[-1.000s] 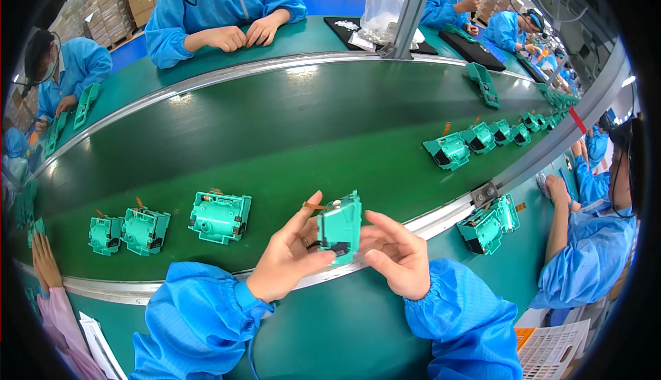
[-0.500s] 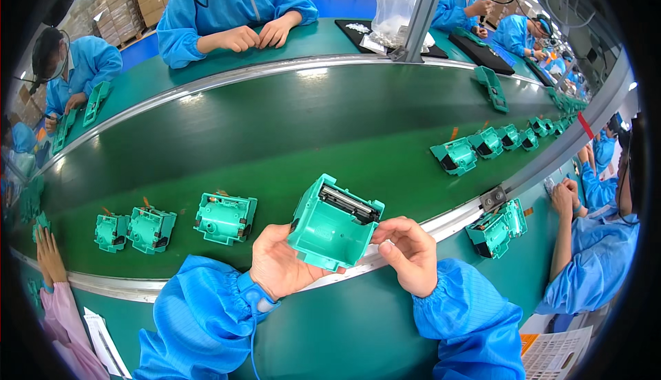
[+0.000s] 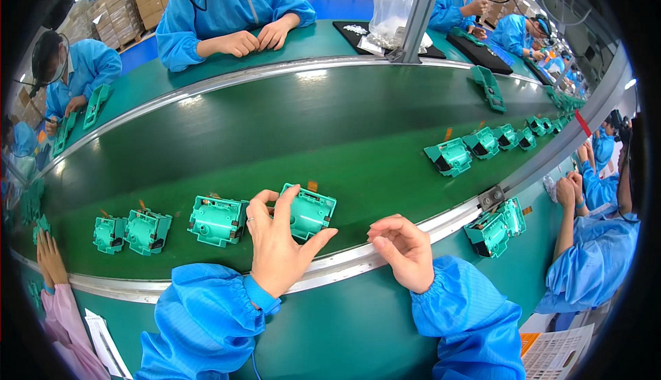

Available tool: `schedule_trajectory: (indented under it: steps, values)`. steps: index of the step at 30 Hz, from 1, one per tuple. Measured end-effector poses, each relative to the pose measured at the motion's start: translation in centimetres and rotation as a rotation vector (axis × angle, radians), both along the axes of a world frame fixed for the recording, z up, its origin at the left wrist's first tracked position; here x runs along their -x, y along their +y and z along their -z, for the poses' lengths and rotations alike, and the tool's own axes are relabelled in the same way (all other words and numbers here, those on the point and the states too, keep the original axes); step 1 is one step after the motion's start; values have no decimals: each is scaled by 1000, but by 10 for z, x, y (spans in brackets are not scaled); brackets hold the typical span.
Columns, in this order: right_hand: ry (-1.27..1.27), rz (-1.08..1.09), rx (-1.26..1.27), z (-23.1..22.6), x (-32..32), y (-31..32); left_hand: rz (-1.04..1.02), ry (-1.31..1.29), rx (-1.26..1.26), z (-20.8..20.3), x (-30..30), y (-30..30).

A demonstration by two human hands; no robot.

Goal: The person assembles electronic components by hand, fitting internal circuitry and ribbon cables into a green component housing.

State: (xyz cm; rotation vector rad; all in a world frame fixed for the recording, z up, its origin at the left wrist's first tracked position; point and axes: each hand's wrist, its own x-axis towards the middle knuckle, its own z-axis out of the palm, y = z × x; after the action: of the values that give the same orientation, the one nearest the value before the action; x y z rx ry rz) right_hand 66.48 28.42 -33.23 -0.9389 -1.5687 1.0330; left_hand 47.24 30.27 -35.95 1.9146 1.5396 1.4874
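Note:
A green plastic housing with an orange tab at its back lies on the green conveyor belt, close to its near rail. My left hand is at its left and near sides, thumb and fingers spread apart; the fingertips are at its edge and do not appear to grip it. To the right, above the metal rail, hovers my right hand, its fingers loosely curled, thumb apart, nothing between them. Just left of my left hand sits another green housing.
More housings stand farther left, and a row trails off right. Two housings rest on the near table beside a metal post. Workers in blue sit opposite and at right; a pink sleeve is at left.
The housing held in my left hand is now down on the belt, and that hand has turned over and opened. My right hand has barely moved. Belt housings shifted slightly left.

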Motion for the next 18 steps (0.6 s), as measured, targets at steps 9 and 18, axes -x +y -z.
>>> schedule_trajectory:
  steps: [9, 18]
  values:
    - [-90, 24, -41, 0, -4, 4, 124, 391, -243, 3, -5, -4]
    - [-668, 712, -453, -10, -43, 42, -52, 391, -134, 9, -8, -1]
